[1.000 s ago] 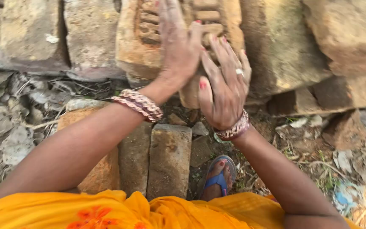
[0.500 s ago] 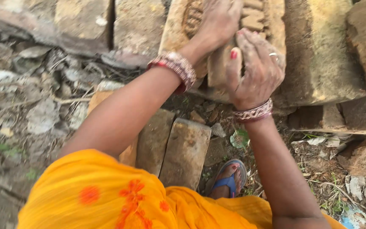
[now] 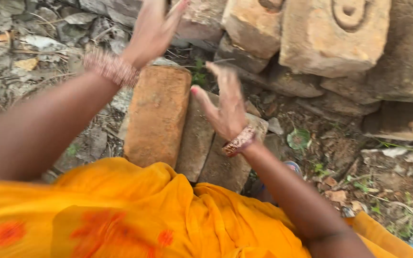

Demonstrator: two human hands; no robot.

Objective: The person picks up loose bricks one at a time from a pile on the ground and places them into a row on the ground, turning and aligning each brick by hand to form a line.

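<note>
My left hand (image 3: 153, 29) is raised with its fingers spread and nothing in it, above the far end of an orange brick (image 3: 157, 114) that lies flat on the ground. My right hand (image 3: 225, 105) hovers open over two grey bricks (image 3: 201, 143) lying beside the orange one, also empty. Both wrists wear beaded bangles. Both hands are blurred. Orange cloth (image 3: 120, 215) covers my lap at the bottom.
A stack of rough tan bricks (image 3: 331, 38) stands at the top right, one with a round stamp. Broken stones and dry debris (image 3: 34, 33) litter the ground at the left. Rubble, leaves and a bit of a blue sandal (image 3: 293, 167) lie to the right.
Both hands have let go of the brick they gripped on the stack and pulled back, now open. The view has swung right and down, so the ground bricks sit in the centre.
</note>
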